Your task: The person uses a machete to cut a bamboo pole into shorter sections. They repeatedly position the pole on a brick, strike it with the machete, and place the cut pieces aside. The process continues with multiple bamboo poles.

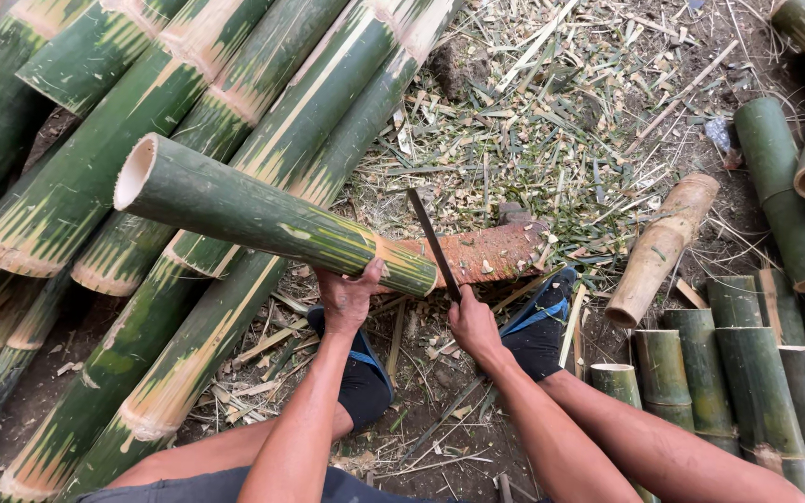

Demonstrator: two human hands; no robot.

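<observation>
While propped on a reddish log [491, 253], green bamboo section [263, 219] gripped from below by left hand [347, 298]. Right hand [473, 324] closed around dark blade [433, 242], edge at the bamboo's cut end. Short cut pieces [747, 373] nearby on the ground.

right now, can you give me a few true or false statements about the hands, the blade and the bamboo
1. The left hand grips a green bamboo section from below. True.
2. The right hand holds a hammer. False: it holds a long dark blade set at the section's cut end.
3. The section's near end rests on a reddish-brown chopping log. True.
4. Cut short bamboo pieces stand at the person's left. False: they stand at the right; long bamboo poles lie at the left.
5. The ground is swept clean. False: bamboo shavings cover it.
</observation>
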